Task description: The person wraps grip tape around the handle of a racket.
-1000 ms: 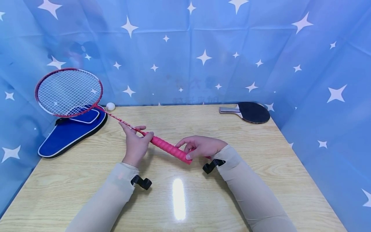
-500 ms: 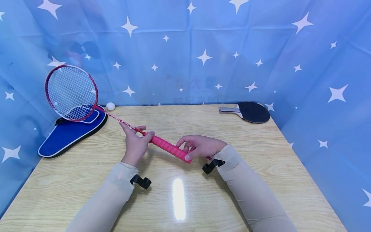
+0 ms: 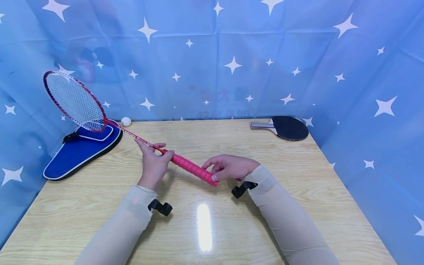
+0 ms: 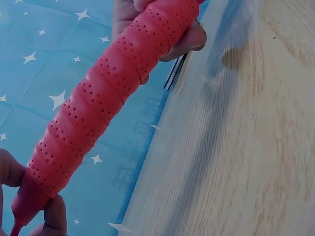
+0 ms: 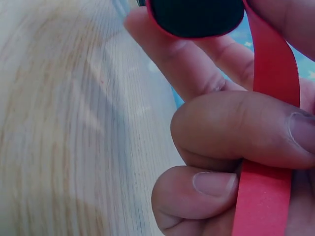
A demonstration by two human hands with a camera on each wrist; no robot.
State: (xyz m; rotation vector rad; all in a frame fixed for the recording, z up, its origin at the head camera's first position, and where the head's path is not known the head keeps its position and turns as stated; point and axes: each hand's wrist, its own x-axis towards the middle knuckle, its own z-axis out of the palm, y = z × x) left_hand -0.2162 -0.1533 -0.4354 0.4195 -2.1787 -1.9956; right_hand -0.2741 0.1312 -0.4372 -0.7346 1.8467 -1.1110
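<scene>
A badminton racket (image 3: 193,168) with a red shaft slants across the head view, its strung head up at the left. Perforated pink grip tape (image 4: 88,110) covers the handle in overlapping turns. My left hand (image 3: 154,167) pinches the racket where the handle tapers into the shaft. At the butt end is my right hand (image 3: 233,167), its thumb and forefinger on the handle. In the right wrist view, the handle's dark end cap (image 5: 194,14) shows, and a loose strip of the tape (image 5: 263,204) runs down through my curled fingers.
Under the racket head lies a blue zipped paddle case (image 3: 77,158). A white ball (image 3: 126,121) sits by the curtain. At the back right rests a black table tennis paddle (image 3: 290,128). A blue star curtain (image 3: 198,84) borders the wooden table (image 3: 172,243).
The racket has turned about its shaft: its head goes from a wide face to a narrower, more upright one. Both hands stay almost in place.
</scene>
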